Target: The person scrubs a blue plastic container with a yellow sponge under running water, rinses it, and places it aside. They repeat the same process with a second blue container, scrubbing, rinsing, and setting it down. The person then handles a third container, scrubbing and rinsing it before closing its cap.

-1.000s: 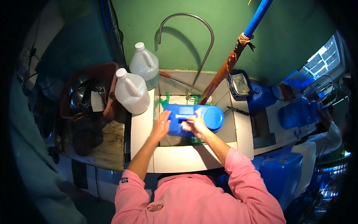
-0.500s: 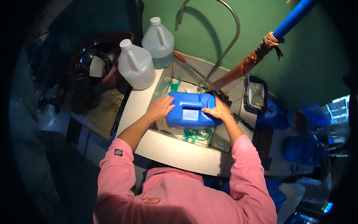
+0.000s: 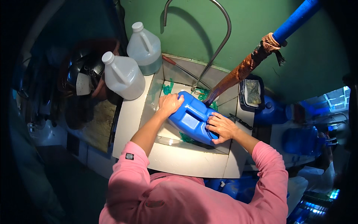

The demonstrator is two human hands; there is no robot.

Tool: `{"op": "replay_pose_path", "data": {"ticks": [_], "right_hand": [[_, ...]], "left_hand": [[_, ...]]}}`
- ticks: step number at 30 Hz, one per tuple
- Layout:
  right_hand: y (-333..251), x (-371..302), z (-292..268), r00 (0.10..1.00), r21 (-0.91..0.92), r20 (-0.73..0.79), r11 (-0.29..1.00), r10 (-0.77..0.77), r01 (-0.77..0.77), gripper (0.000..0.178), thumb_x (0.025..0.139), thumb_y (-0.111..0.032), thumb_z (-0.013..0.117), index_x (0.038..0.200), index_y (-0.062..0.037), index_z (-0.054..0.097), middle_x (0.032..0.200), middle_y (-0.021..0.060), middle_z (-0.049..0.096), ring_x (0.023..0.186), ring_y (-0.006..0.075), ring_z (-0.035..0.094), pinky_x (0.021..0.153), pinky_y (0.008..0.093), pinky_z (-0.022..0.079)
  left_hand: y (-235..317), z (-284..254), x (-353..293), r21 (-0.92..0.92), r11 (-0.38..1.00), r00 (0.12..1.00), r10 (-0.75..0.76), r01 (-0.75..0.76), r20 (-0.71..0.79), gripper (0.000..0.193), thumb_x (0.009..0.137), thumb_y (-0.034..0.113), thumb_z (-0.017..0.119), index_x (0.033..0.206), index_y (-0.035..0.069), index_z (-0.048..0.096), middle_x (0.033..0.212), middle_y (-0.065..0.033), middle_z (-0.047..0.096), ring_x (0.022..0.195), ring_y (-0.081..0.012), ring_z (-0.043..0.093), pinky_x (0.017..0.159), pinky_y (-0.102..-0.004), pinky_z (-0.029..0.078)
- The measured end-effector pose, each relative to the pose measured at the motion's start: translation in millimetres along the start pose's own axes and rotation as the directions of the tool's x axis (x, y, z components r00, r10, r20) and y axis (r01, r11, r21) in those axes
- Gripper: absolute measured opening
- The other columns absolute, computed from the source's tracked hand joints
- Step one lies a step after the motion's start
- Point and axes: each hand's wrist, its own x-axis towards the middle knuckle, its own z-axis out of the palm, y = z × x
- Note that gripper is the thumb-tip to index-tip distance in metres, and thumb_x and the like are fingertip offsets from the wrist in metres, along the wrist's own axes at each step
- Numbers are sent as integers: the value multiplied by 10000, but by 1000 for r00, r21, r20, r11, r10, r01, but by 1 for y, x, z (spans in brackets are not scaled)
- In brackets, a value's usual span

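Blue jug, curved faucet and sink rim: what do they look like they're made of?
The blue jug looks like smooth, shiny plastic, with rounded, molded-looking corners. The faucet is likely metal: a gray bent tube with dull sheen. The sink rim seems glazed tile, pale and slightly glossy, with a joint line.

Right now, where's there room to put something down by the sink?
The front ledge, between basin and pink shirt, looks bare; so does the left ledge, between the two jugs and left sleeve. Crowded: the basin, with the blue container and both hands; the far right corner, with knife and dark tub.
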Motion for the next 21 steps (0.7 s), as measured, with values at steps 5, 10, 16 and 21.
{"op": "replay_pose_path", "data": {"ticks": [5, 10, 16, 21], "right_hand": [[-17, -15, -8, 916, -50, -151, 922, 372, -383, 928, 668, -526, 794, 1479, -208, 476, 1460, 218, 422, 1334, 406, 435, 1067, 570, 358], [-33, 0, -14, 680, 2, 47, 681, 732, -733, 982, 663, -535, 813, 1482, -147, 435, 1389, 212, 477, 1281, 407, 473, 960, 566, 470], [-28, -43, -8, 984, -117, 129, 987, 121, -106, 795, 656, -316, 857, 1367, -173, 532, 1553, 166, 378, 1476, 382, 313, 1138, 607, 328], [1, -109, 29, 574, 256, -376, 677, 727, -690, 466, 812, -233, 707, 1235, -83, 583, 1295, 235, 534, 1182, 419, 547, 1000, 494, 464]], "left_hand": [[-9, -7, -26, -122, 960, 968, 249, -252, -40, 423, 1013, 364, 480, 1263, 49, 612, 1155, -228, 645, 1036, -429, 652, 902, -517, 511], [-30, -15, -36, -309, 876, 908, 412, -371, 76, 389, 1008, 312, 566, 1301, 59, 541, 1218, -190, 590, 1101, -429, 601, 921, -482, 492], [-16, -9, -25, -168, 985, 980, 77, -45, 186, 407, 984, 378, 599, 1232, 57, 566, 1101, -230, 689, 1022, -459, 649, 870, -502, 510], [-26, -9, -22, -250, 966, 973, 115, -64, 198, 467, 945, 398, 634, 1259, 59, 572, 1059, -210, 706, 996, -435, 670, 903, -492, 512]]}}
